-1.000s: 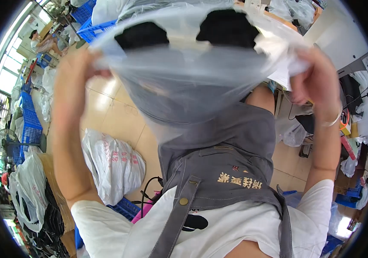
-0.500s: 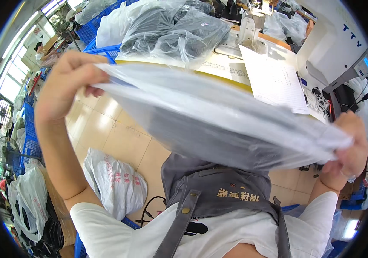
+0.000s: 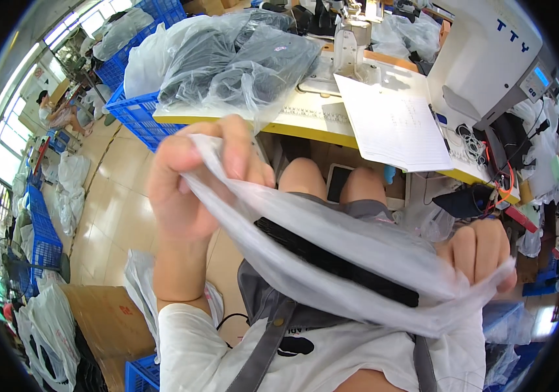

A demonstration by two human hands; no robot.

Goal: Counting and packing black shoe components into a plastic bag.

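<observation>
A translucent white plastic bag [image 3: 351, 228] is stretched sideways in front of my body, slightly blurred by motion. Its mouth gapes toward me, and a strip of something black [image 3: 338, 264] shows through the opening; what it is I cannot make out. My left hand [image 3: 194, 176] pinches the bag's upper left corner between thumb and fingers. At the lower right end, my right hand [image 3: 479, 255] has its fingers curled over the plastic. Behind the bag are my knees and my grey apron [image 3: 253, 287], partly covered by it.
Ahead stands a yellow-edged worktable [image 3: 279, 127] with a sewing machine [image 3: 351, 49], paper sheets [image 3: 394, 127] and bagged dark goods [image 3: 240, 65]. Blue crates [image 3: 136, 114] flank it on the left. A white machine housing [image 3: 488, 59] rises at right. A cardboard box [image 3: 106, 320] stands lower left.
The bag has come closer to my body and its mouth has spread, baring the black strip. My left hand has moved right and down; my right hand has shifted left and slightly down.
</observation>
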